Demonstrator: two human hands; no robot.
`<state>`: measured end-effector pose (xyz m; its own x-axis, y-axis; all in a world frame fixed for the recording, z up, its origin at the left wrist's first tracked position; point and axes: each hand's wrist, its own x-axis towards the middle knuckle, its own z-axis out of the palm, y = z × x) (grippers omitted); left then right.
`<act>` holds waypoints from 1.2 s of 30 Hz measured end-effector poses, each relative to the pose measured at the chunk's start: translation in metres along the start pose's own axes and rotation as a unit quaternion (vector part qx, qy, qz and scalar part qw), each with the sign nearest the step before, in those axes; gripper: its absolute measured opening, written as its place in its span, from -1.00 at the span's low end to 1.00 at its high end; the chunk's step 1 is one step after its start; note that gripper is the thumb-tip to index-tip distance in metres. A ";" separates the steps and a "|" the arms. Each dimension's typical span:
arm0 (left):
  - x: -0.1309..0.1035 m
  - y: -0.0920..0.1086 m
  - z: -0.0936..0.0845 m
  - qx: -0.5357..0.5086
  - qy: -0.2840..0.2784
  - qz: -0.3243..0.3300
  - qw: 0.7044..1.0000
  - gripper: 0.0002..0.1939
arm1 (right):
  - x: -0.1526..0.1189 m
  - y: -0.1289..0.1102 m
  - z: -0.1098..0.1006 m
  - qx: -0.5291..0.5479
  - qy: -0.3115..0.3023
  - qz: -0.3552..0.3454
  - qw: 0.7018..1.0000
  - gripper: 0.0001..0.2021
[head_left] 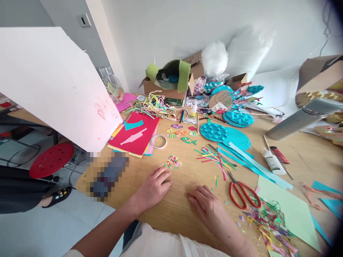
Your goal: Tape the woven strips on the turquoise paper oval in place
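My left hand point(157, 185) rests palm down on the wooden table point(171, 200), its fingers loosely spread with nothing held. Just beyond its fingertips lies a small pile of colourful paper bits point(173, 161). To the right, my right hand point(207, 203) also lies on the wood, fingers slightly bent and thumb apart, with no object visible in it. Red-handled scissors point(243, 196) lie to the right of that hand. Thin coloured paper strips point(214, 157) are scattered above it, and several paper fish point(182, 132) sit farther back.
Red paper point(139, 139) tops a stack at left, beside a roll of tape point(159, 141). Blue textured discs point(214, 132), a glue bottle point(273, 162) and paper scraps point(278, 221) occupy the right. A cardboard box point(163, 87) stands behind. Another person's foot point(57, 197) shows at left.
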<state>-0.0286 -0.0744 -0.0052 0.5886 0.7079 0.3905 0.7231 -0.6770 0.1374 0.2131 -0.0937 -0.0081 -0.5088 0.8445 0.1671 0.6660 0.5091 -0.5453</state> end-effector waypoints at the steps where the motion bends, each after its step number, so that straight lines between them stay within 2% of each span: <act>1: 0.000 0.000 -0.001 -0.015 0.004 -0.011 1.000 -0.81 | 0.000 0.000 -0.001 0.006 0.002 -0.003 1.000 -0.76; 4: 0.000 -0.001 -0.005 -0.060 0.017 -0.030 0.998 -0.77 | 0.003 0.003 -0.008 0.022 0.003 -0.002 1.000 -0.74; 7: 0.003 -0.007 -0.006 -0.076 0.051 -0.054 0.994 -0.78 | 0.004 0.012 -0.021 0.023 0.033 0.016 0.999 -0.75; 12: 0.027 -0.031 -0.012 -0.056 0.108 -0.113 0.986 -0.78 | 0.011 0.030 -0.053 -0.001 0.084 0.045 0.995 -0.69; 15: 0.055 -0.048 -0.029 -0.030 0.074 -0.148 0.986 -0.77 | 0.026 0.031 -0.071 0.001 0.101 0.033 0.994 -0.77; 18: 0.086 -0.063 -0.056 -0.034 0.014 -0.157 0.987 -0.80 | 0.050 0.024 -0.086 -0.007 0.115 0.004 0.993 -0.77; 19: 0.096 -0.068 -0.067 -0.039 0.012 -0.166 0.985 -0.80 | 0.060 0.022 -0.091 -0.014 0.115 -0.006 0.993 -0.77; 21: 0.111 -0.079 -0.086 -0.050 0.047 -0.196 0.978 -0.76 | 0.083 0.017 -0.098 -0.021 0.105 -0.024 0.994 -0.77; 24: 0.126 -0.096 -0.105 -0.104 0.163 -0.235 0.953 -0.73 | 0.120 0.008 -0.106 -0.017 0.090 -0.039 0.995 -0.77; 26: 0.131 -0.107 -0.110 -0.144 0.215 -0.259 0.931 -0.72 | 0.144 0.001 -0.110 -0.019 0.095 -0.039 0.995 -0.77; 29: 0.134 -0.124 -0.109 -0.174 0.235 -0.286 0.912 -0.68 | 0.173 -0.003 -0.116 -0.027 0.096 -0.046 0.994 -0.80; 32: 0.136 -0.138 -0.104 -0.181 0.228 -0.305 0.907 -0.63 | 0.197 0.017 -0.134 -0.045 0.058 -0.032 0.997 -0.81; 34: 0.140 -0.143 -0.102 -0.176 0.235 -0.305 0.906 -0.62 | 0.211 0.049 -0.157 -0.058 0.097 0.005 0.994 -0.81; 36: 0.144 -0.145 -0.100 -0.174 0.256 -0.301 0.902 -0.62 | 0.228 0.090 -0.184 -0.081 0.171 0.067 0.980 -0.79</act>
<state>-0.0849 0.1057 0.1216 -0.1817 0.8424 0.5072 0.6455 -0.2869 0.7078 0.2575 0.1750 0.1322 -0.2169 0.8980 0.3829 0.8060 0.3860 -0.4487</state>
